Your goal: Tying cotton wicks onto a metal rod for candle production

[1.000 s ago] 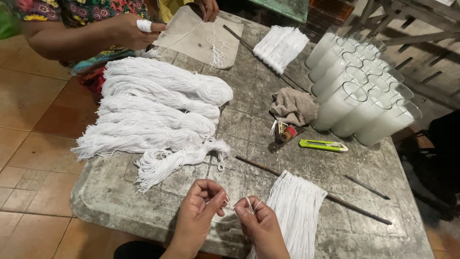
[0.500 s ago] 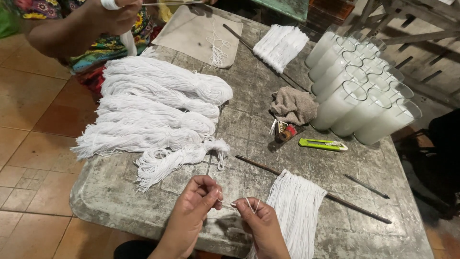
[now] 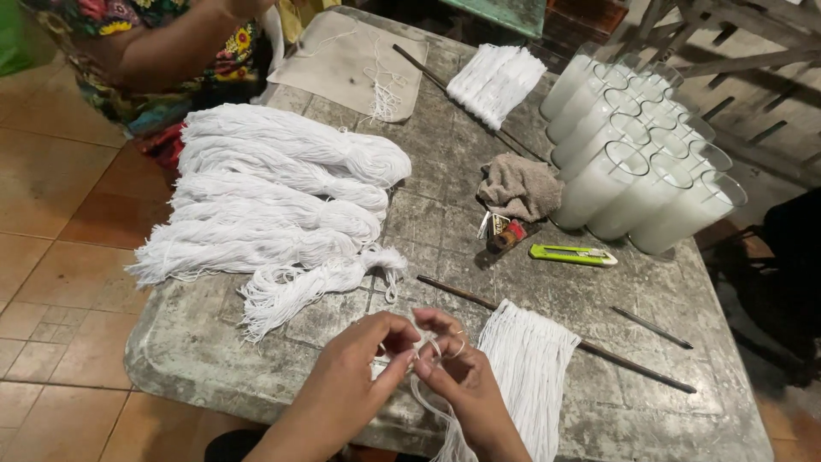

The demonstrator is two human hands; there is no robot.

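Fingers (image 3: 402, 335) of both hands around a white string (image 3: 430, 402), touching.

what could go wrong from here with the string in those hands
The left hand and right hand work a thin white string close together at the table edge; its loose tail hangs off the edge and might snag or tangle. The right hand sits right beside the strings hung on the rod, so a pull might drag some out of line. The green utility knife lies loose within the work area.

Left hand (image 3: 363, 359) and right hand (image 3: 457, 376) meet, fingertips pinched (seemingly touching).
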